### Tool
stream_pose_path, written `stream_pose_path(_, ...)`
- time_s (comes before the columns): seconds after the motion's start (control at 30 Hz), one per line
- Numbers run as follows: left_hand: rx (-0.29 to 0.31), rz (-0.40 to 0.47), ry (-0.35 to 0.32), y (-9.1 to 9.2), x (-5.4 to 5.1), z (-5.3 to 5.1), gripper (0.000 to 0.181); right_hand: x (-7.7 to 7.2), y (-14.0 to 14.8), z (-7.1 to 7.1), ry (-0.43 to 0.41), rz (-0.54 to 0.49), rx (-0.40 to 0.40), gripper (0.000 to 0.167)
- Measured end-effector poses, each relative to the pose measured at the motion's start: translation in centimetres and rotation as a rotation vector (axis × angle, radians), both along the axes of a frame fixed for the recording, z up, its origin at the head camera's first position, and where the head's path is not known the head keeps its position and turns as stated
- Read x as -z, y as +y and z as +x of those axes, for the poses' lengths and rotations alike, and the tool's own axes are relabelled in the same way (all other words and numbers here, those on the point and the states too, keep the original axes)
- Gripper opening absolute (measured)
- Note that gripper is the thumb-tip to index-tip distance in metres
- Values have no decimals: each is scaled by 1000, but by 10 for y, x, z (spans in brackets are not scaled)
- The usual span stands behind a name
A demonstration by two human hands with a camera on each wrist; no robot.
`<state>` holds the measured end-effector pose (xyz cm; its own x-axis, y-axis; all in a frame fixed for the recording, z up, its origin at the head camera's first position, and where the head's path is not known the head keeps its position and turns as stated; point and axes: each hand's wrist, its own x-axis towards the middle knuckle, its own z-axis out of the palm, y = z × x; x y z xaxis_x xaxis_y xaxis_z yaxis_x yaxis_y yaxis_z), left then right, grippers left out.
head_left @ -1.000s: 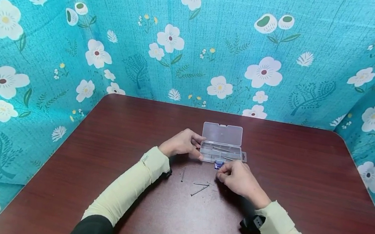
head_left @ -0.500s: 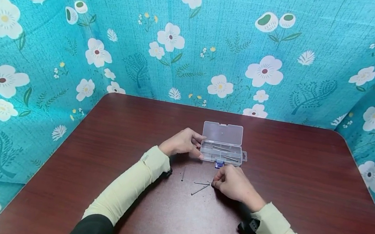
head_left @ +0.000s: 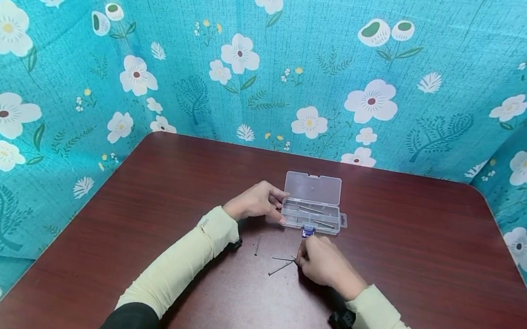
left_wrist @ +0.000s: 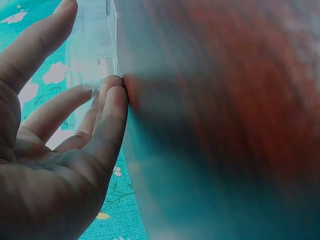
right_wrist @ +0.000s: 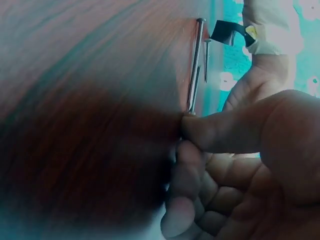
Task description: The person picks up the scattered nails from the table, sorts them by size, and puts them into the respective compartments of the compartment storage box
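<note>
A clear plastic compartment box (head_left: 292, 222) stands on the table with its lid (head_left: 312, 188) raised; several nails lie inside. My left hand (head_left: 255, 201) holds the box's left end, thumb by the front corner and fingers by the back; the left wrist view shows fingertips against the clear wall (left_wrist: 97, 35). In front of the box, the thumb and forefinger of my right hand (head_left: 328, 261) pinch at a small nail, mostly hidden by the fingertips. Beside them lie a long nail (head_left: 280, 268) and another nail (head_left: 281, 258). A separate nail (head_left: 257, 245) lies to the left.
A blue latch (head_left: 307, 232) hangs at the box's front, just beyond my right hand. The box has a clear hanging tab (head_left: 343, 220) on its right side. A floral curtain (head_left: 274, 78) surrounds the back and sides of the brown table (head_left: 194, 167).
My right hand has moved a little left and toward me, onto the small nail, whose visible part is now covered. The left hand and the box have stayed put.
</note>
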<state>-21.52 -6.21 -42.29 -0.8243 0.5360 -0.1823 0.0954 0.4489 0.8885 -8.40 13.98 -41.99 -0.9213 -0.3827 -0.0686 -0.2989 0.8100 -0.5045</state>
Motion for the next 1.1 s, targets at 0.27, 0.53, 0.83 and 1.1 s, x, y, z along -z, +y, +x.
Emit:
stream_pose_path(0.27,-2,1,-11,0,0,1,78,-4,-4,6,-27,98,-57,27)
stream_pose_path(0.53,0,15,-9,-1,-1,0,77,-6,11,1,80,-99,-86,22)
stream_pose_path(0.83,3,16,-9,0,0,0,77,-7,18,-6,59,-240,-11,6)
stream_pose_path(1.1,-6,19,-15,0,0,0,78,-10,20,-14,37,-294,35,15)
